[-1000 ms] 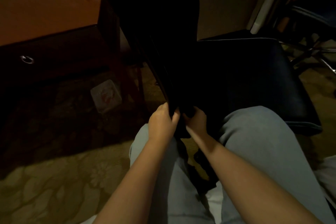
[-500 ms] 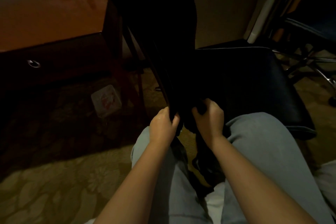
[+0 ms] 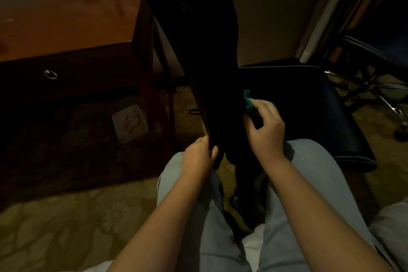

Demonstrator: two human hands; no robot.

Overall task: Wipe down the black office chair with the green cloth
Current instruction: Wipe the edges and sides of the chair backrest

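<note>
The black office chair stands in front of me in dim light, its tall backrest (image 3: 198, 51) rising up the middle and its padded seat (image 3: 309, 104) to the right. My left hand (image 3: 199, 157) grips the backrest's lower left edge. My right hand (image 3: 266, 130) is higher, at the inner face of the backrest above the seat, pinching the green cloth (image 3: 248, 100). Only a small teal fold of the cloth shows past my fingers; the rest is hidden in shadow.
A wooden desk (image 3: 66, 24) with a drawer ring pull (image 3: 51, 74) stands at the left. A pale packet (image 3: 129, 122) lies on the patterned carpet under it. Another chair's chrome base (image 3: 375, 88) is at the right. My knees in light trousers (image 3: 320, 183) are below.
My right hand has risen from the backrest's bottom edge up along its inner side, and the green cloth now shows at my fingertips. My left hand keeps its grip.
</note>
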